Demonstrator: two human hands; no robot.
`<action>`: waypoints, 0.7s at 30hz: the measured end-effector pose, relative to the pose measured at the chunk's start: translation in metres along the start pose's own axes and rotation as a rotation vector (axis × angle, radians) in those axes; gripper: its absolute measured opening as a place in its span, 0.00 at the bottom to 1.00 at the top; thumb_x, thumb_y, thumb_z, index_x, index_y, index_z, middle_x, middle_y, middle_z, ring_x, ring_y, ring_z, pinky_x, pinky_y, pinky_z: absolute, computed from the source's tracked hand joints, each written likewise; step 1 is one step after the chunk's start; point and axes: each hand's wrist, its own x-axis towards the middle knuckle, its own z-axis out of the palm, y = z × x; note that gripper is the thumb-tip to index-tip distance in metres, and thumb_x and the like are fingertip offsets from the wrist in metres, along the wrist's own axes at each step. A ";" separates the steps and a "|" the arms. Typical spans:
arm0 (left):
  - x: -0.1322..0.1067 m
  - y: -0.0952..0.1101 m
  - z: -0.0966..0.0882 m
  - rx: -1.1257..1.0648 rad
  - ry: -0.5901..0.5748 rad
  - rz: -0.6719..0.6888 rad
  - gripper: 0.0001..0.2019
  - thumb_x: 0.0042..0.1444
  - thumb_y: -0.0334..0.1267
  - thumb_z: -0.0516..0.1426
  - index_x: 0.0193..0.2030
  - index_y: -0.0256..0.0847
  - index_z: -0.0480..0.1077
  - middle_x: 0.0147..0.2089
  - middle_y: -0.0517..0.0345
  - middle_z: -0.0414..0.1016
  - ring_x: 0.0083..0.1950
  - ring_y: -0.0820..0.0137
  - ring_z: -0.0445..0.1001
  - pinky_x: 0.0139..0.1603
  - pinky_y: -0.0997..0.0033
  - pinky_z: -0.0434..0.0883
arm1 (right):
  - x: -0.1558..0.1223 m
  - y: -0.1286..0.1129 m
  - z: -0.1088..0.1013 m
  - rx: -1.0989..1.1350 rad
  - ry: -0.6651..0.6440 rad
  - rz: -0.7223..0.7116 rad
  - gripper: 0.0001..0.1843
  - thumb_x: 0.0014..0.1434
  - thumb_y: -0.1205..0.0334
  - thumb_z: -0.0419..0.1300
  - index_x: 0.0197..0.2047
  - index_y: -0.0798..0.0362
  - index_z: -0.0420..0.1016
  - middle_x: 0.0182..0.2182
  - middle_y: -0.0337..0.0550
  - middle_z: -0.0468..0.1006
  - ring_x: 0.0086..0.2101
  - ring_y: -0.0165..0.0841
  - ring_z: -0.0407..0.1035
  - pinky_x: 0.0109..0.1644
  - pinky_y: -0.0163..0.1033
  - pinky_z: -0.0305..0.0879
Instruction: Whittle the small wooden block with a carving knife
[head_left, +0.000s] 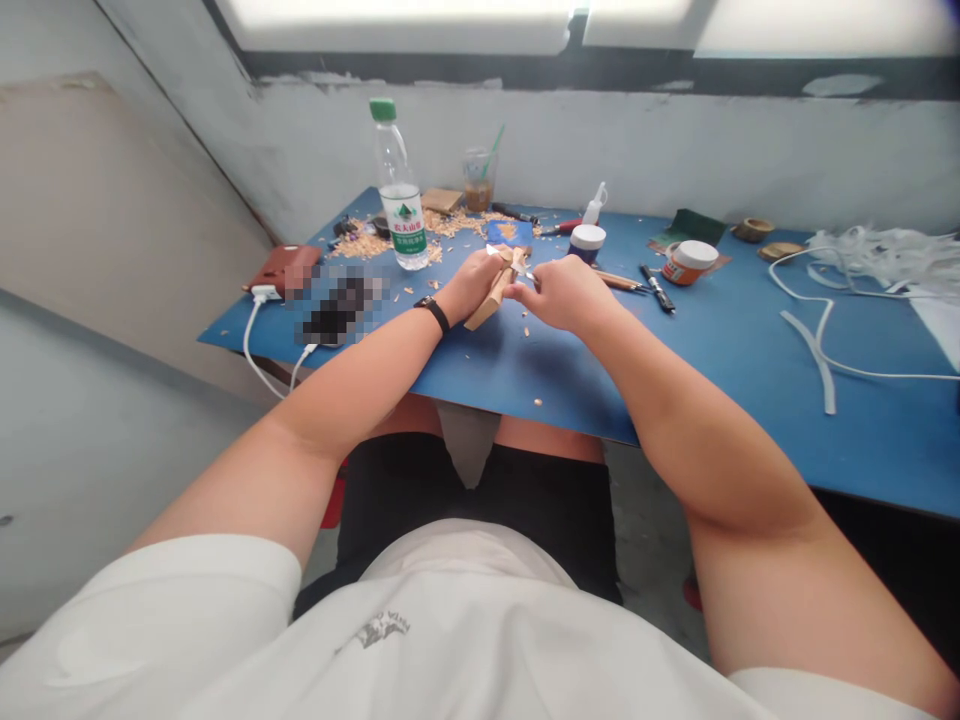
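Observation:
My left hand (478,283), with a black band on its wrist, is closed around a block of pale wood (489,308) above the blue tabletop. The block tilts, its lower end pointing toward me. In my right hand (568,293) is a carving knife (531,278), its handle mostly hidden by the fingers. The knife's short metal blade lies against the upper part of the wood, close to my left fingers. Small wood chips are scattered on the table (720,380) below and around both hands.
A water bottle (403,200) stands behind my left hand, near a heap of shavings (367,240). A phone (341,310) on a white cable lies left. Behind my right hand are a white-lidded jar (587,240), an orange jar (688,262) and a black marker (658,288). White cable (821,330) lies right.

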 end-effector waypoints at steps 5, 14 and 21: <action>-0.005 0.007 0.005 0.059 0.040 -0.017 0.28 0.84 0.59 0.64 0.33 0.45 0.75 0.30 0.56 0.73 0.37 0.64 0.71 0.47 0.59 0.72 | 0.005 0.007 -0.001 0.022 -0.005 0.027 0.47 0.89 0.20 0.55 0.56 0.57 0.95 0.46 0.65 0.93 0.48 0.55 0.84 0.49 0.49 0.67; -0.009 0.022 0.025 -0.103 0.044 -0.165 0.21 0.82 0.54 0.66 0.39 0.45 0.73 0.32 0.60 0.72 0.36 0.65 0.75 0.42 0.63 0.73 | -0.003 0.002 -0.007 0.118 -0.037 -0.142 0.26 0.92 0.45 0.59 0.59 0.55 0.95 0.46 0.56 0.94 0.44 0.46 0.83 0.49 0.45 0.68; -0.002 0.014 0.015 -0.019 0.016 -0.104 0.13 0.73 0.43 0.68 0.36 0.45 0.75 0.35 0.59 0.77 0.38 0.66 0.74 0.46 0.63 0.74 | 0.001 0.008 -0.003 0.071 -0.029 -0.074 0.29 0.92 0.39 0.62 0.58 0.54 0.96 0.46 0.57 0.94 0.45 0.48 0.84 0.48 0.45 0.68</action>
